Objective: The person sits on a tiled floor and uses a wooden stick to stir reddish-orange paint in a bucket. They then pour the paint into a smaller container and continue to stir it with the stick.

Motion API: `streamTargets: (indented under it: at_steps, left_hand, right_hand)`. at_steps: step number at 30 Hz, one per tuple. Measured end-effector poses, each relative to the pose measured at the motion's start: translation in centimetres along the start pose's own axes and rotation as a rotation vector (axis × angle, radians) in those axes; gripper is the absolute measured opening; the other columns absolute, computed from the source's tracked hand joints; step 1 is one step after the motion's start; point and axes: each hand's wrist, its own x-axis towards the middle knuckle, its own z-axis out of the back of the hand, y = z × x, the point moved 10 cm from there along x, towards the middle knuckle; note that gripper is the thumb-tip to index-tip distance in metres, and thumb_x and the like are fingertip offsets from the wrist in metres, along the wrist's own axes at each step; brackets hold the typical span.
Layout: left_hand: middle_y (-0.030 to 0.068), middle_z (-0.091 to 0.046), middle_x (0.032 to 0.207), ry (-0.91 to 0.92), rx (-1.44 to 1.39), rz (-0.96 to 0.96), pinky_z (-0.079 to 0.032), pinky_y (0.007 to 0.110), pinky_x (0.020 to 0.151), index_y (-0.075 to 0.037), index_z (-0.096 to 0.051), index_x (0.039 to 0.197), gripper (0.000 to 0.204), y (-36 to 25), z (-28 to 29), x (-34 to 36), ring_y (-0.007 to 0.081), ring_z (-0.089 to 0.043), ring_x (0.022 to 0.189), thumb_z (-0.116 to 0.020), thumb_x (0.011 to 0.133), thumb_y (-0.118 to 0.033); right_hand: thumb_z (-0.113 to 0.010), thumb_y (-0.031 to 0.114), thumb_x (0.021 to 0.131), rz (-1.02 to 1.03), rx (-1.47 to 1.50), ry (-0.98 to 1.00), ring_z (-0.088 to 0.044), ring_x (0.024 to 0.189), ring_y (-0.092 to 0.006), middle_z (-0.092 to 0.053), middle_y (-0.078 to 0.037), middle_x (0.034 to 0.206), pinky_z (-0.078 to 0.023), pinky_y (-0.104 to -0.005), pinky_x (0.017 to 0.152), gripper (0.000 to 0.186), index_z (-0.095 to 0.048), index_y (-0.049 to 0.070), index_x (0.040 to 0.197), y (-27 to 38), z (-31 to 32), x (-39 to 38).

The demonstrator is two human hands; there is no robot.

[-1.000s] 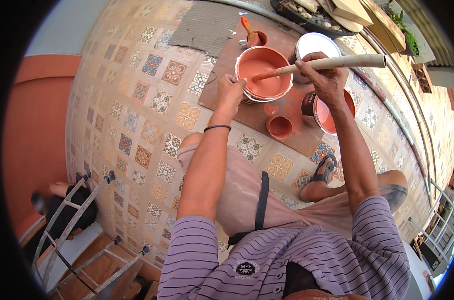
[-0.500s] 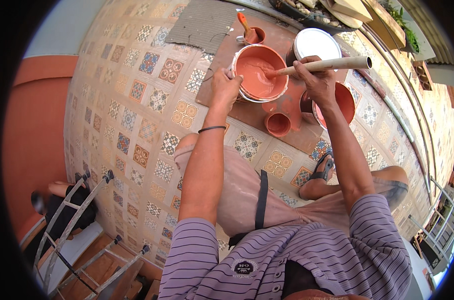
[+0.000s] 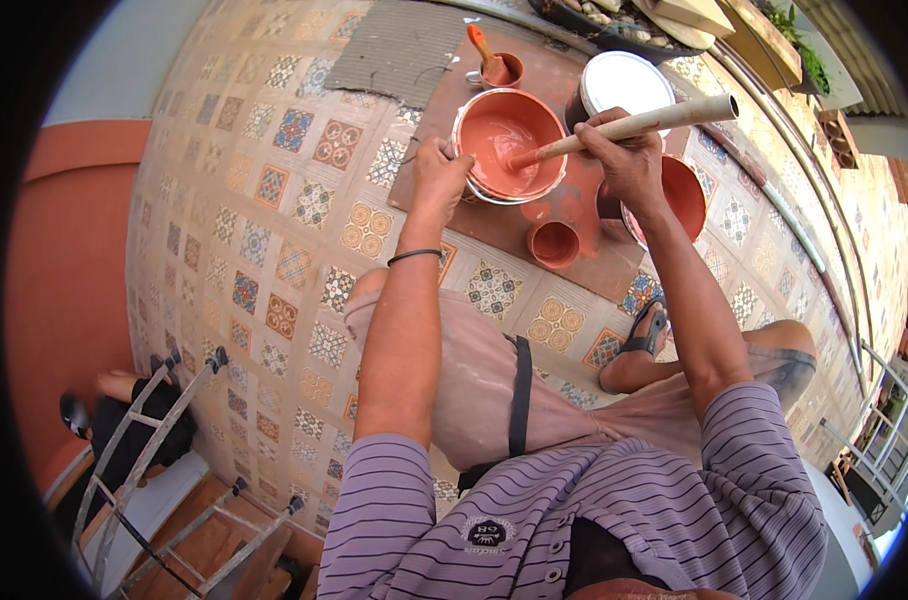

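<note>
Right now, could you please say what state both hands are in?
Left hand: holding the paint bucket by its rim.
Right hand: closed around the pale pipe.

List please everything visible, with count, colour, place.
Floor: 1, multicoloured, throughout
Board: 1, brown, on floor
Open bucket: 1, orange inside, on board
Pipe: 1, cream, tip in open bucket
Lidded bucket: 1, white lid, beyond pipe
Dark bucket: 1, orange inside, near pipe
Cup: 1, orange, on board
Mug: 1, orange, beyond open bucket
Brush: 1, orange, in mug
Wall: 1, orange below, left
Ladder: 1, grey, lower left
Another person: 1, dark clothes, behind ladder
Left hand: 1, bare, on open bucket
Right hand: 1, bare, on pipe
</note>
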Motion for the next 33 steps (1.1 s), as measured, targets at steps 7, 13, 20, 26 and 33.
streamTargets:
  at_steps: [7, 13, 20, 26, 33]
  left_hand:
    - [0.0007, -0.057, 0.083, -0.003, 0.056, -0.018, -0.045, 0.032, 0.063, -0.004, -0.059, 0.094, 0.024, 0.0, 0.4, 0.4, 0.0116, -0.054, 0.073, -0.081, 0.088, 0.004]
    - [0.0001, -0.056, 0.081, -0.007, 0.073, -0.007, -0.041, 0.033, 0.060, -0.006, -0.058, 0.088, 0.024, -0.3, 0.3, 0.0, 0.0114, -0.051, 0.069, -0.080, 0.086, 0.002]
    - [0.0018, -0.058, 0.078, -0.016, 0.029, 0.024, -0.044, 0.035, 0.058, -0.004, -0.057, 0.085, 0.024, 1.1, 0.6, 0.8, 0.0125, -0.053, 0.069, -0.081, 0.082, -0.005]
    - [0.0032, -0.063, 0.085, 0.047, 0.184, -0.003, -0.061, 0.035, 0.057, -0.006, -0.058, 0.093, 0.022, 0.3, 0.2, 1.4, 0.0146, -0.066, 0.069, -0.077, 0.087, 0.002]
    - [0.0031, -0.064, 0.086, 0.203, 0.112, -0.031, -0.069, 0.038, 0.063, -0.002, -0.061, 0.100, 0.018, -3.0, -1.0, 0.0, 0.0143, -0.069, 0.072, -0.074, 0.090, 0.004]
  right_hand:
    - [-0.088, 0.017, 0.103, 0.236, -0.114, 0.186, -0.071, 0.086, -0.0113, -0.078, -0.003, 0.093, -0.059, -0.0290, 0.075, 0.018, -0.080, 0.002, 0.111, 3.3, -3.9, 0.9]
    - [-0.085, 0.017, 0.104, 0.212, -0.343, 0.225, -0.073, 0.092, -0.0127, -0.078, -0.005, 0.099, -0.059, -0.0329, 0.077, 0.016, -0.076, 0.004, 0.108, 3.2, -4.5, -0.9]
    - [-0.080, 0.005, 0.098, 0.199, -0.088, 0.191, -0.075, 0.078, -0.0120, -0.081, -0.008, 0.085, -0.062, -0.0320, 0.072, 0.009, -0.074, -0.001, 0.095, 3.5, -5.8, -3.7]
    - [-0.083, 0.010, 0.101, 0.222, 0.064, 0.148, -0.074, 0.080, -0.0112, -0.080, -0.007, 0.084, -0.061, -0.0306, 0.072, 0.013, -0.077, -0.002, 0.099, 5.5, -4.7, -2.8]
    - [-0.088, 0.017, 0.101, 0.202, 0.042, 0.059, -0.075, 0.082, -0.0091, -0.080, -0.006, 0.088, -0.062, -0.0282, 0.070, 0.019, -0.082, -0.001, 0.106, 8.5, 4.0, -1.2]
